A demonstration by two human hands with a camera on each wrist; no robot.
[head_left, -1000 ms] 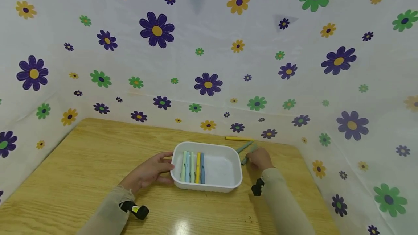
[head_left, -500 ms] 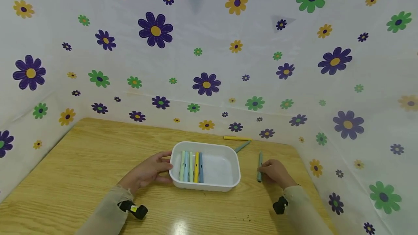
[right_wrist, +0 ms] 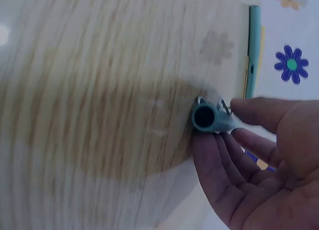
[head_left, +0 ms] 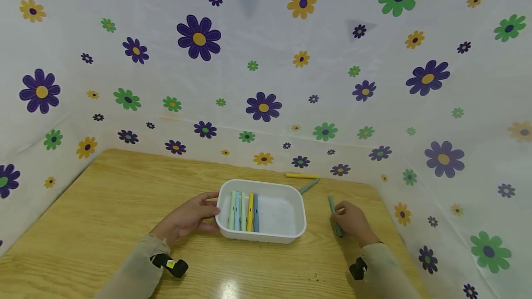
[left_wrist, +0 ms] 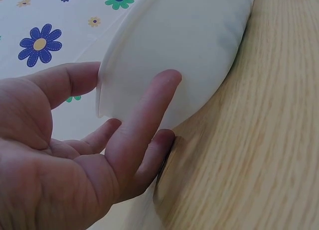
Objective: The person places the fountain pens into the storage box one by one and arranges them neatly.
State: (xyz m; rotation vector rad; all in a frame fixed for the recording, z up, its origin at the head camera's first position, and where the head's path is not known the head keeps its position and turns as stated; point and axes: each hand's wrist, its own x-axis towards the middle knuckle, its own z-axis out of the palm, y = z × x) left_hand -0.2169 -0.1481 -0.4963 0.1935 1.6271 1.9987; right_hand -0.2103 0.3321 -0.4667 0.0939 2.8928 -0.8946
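A white plastic tray (head_left: 270, 238) stands mid-table. Along its left half lie several pens side by side: pale green ones (head_left: 232, 210), a light blue one (head_left: 237, 210), a yellow one (head_left: 251, 211) and a darker blue one (head_left: 256, 213). My left hand (head_left: 195, 215) holds the tray's left end, thumb at the rim and fingers against the outer wall (left_wrist: 164, 51). To the right of the tray, my right hand (head_left: 351, 220) pinches a grey-green pen (head_left: 334, 206) between thumb and fingers. In the right wrist view its hollow round end (right_wrist: 204, 116) and wire clip face the camera.
Behind the tray's right corner another grey-green pen (head_left: 309, 185) lies aslant, with a yellow pen (head_left: 302, 176) at the table's back edge. Flower-printed white sheeting (head_left: 232, 77) encloses the wooden table (head_left: 137, 188) at the back and sides.
My right hand has drawn the grey-green pen from beside the tray's back right corner toward the right and front, and its angle has turned. My left hand stays at the tray.
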